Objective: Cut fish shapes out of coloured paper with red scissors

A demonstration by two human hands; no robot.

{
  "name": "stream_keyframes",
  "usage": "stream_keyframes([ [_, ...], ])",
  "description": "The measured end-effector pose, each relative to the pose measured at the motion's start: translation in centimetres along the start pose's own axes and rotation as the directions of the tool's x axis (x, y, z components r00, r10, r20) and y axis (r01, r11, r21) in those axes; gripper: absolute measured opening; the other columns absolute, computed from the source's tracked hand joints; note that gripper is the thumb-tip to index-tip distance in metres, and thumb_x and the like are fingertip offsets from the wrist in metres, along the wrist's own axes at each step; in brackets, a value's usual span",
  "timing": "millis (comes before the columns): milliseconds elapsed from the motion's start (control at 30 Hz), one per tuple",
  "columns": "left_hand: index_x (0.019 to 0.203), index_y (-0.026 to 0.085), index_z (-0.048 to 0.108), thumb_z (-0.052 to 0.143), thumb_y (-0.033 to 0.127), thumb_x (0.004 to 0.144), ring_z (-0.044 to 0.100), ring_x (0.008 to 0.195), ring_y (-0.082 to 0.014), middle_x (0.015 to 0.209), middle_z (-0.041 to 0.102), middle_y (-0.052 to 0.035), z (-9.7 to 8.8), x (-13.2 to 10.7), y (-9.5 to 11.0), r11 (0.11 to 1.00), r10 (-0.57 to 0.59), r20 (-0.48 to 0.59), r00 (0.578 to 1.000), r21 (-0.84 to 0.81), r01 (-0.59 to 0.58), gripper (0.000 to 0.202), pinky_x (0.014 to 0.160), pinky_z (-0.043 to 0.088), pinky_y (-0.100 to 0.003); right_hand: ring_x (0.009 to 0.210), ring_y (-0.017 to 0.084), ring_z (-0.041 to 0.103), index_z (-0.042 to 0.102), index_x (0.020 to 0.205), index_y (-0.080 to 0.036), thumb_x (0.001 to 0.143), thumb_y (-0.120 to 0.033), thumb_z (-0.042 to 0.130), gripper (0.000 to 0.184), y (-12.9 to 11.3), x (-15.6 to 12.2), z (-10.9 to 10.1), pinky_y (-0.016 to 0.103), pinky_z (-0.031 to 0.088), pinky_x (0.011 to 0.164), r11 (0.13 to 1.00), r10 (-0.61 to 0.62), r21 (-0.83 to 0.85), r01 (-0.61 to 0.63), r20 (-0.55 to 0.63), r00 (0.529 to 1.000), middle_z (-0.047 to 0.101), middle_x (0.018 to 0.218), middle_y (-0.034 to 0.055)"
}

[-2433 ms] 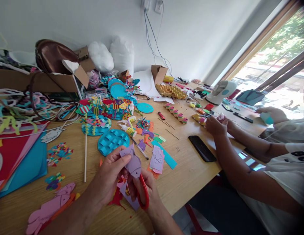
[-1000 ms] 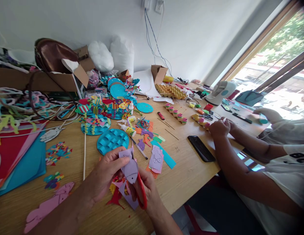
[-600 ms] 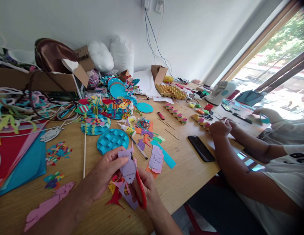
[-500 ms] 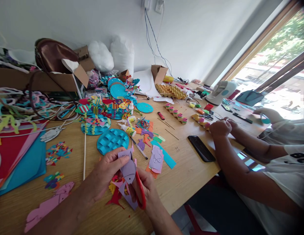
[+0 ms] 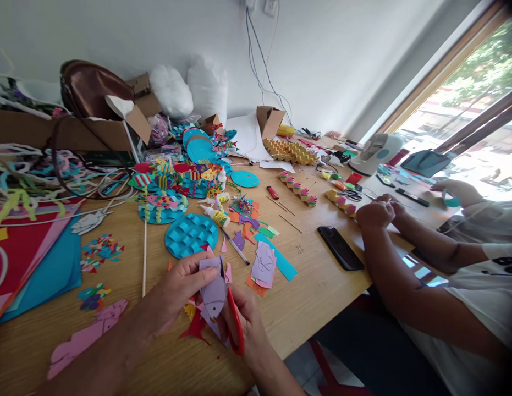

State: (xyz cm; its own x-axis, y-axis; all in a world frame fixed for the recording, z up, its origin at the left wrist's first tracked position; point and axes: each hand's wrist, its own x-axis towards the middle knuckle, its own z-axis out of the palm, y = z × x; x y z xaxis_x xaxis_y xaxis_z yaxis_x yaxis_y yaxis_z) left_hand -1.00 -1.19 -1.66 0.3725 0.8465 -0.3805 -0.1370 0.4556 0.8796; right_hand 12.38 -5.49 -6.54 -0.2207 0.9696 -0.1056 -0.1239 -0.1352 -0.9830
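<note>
A lavender paper fish with drawn lines and a dark eye is pinched in my left hand, its head toward me. My right hand grips red-handled scissors; their blades are along the right edge of the fish, mostly hidden by paper and fingers. Red, yellow and lavender paper scraps lie on the table beneath my hands. To the right rests a lavender sheet with a drawn fish on pink and orange pieces. A pen and a blue disc with raised paper loops are just beyond my hands.
Glue bottles and fish decorations stand farther back. At right are a black phone and a co-worker's hands. Pink fish cut-outs and coloured sheets lie left. Boxes stand against the wall.
The lavender fish has tilted and shifted slightly left in my left hand, and the long lavender scrap below shows less. The scissors stay beside the fish. The camera view has shifted a little.
</note>
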Motion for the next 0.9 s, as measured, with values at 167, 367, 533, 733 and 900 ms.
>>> stream_keyframes([
  [167,0.068,0.017,0.058,0.072,0.042,0.063,0.042,0.051,-0.0083,0.055,0.052,0.0057,-0.6,-0.5,0.0,0.998,-0.022,-0.003,1.000,0.052,0.022,0.029,0.048,0.036,-0.019,0.032,0.004,0.029,0.037,0.054,-0.021,0.070,-0.080,0.050,0.062,-0.1,-0.4,0.5,0.017,0.021,0.031,0.995,0.070,0.065,-0.071,0.023,0.997,0.038,0.040,-0.0074],
  [367,0.069,0.018,0.057,0.071,0.041,0.066,0.049,0.055,-0.0092,0.059,0.056,0.0055,-2.0,-0.8,1.0,0.993,0.051,-0.020,0.999,0.111,-0.048,0.027,0.054,0.041,-0.020,0.032,0.006,0.037,0.051,0.063,-0.017,0.077,-0.072,0.051,0.056,0.3,-0.5,-0.7,0.018,0.026,0.034,0.989,0.123,0.066,-0.134,0.155,0.980,0.045,0.041,-0.0057],
  [533,0.069,0.020,0.055,0.070,0.041,0.069,0.050,0.050,-0.0100,0.056,0.057,0.0060,-3.1,-1.0,2.3,0.978,0.129,-0.056,0.990,0.173,-0.118,0.026,0.048,0.041,-0.020,0.033,0.006,0.039,0.054,0.066,-0.016,0.082,-0.066,0.049,0.053,0.5,-0.9,-2.3,0.018,0.027,0.035,0.973,0.210,0.044,-0.229,0.263,0.942,0.046,0.042,-0.0059],
  [733,0.063,0.020,0.058,0.073,0.035,0.064,0.033,0.036,-0.0056,0.044,0.048,0.0079,-3.0,-0.5,2.5,0.953,0.193,-0.067,0.979,0.249,-0.170,0.021,0.038,0.023,-0.019,0.035,0.006,0.038,0.052,0.066,-0.017,0.081,-0.066,0.051,0.051,-0.1,-1.1,-3.6,0.018,0.026,0.037,0.963,0.269,-0.052,-0.264,0.230,0.935,0.047,0.044,-0.0060],
  [900,0.067,0.021,0.063,0.069,0.034,0.067,0.037,0.041,-0.0079,0.046,0.049,0.0065,-2.7,-0.5,2.5,0.931,0.188,-0.047,0.981,0.326,-0.163,0.015,0.040,0.027,-0.019,0.046,0.009,0.043,0.053,0.069,-0.018,0.071,-0.053,0.071,0.039,-2.0,0.1,-3.6,0.020,0.034,0.044,0.993,0.114,0.028,-0.114,0.006,0.993,0.051,0.055,-0.0050],
])
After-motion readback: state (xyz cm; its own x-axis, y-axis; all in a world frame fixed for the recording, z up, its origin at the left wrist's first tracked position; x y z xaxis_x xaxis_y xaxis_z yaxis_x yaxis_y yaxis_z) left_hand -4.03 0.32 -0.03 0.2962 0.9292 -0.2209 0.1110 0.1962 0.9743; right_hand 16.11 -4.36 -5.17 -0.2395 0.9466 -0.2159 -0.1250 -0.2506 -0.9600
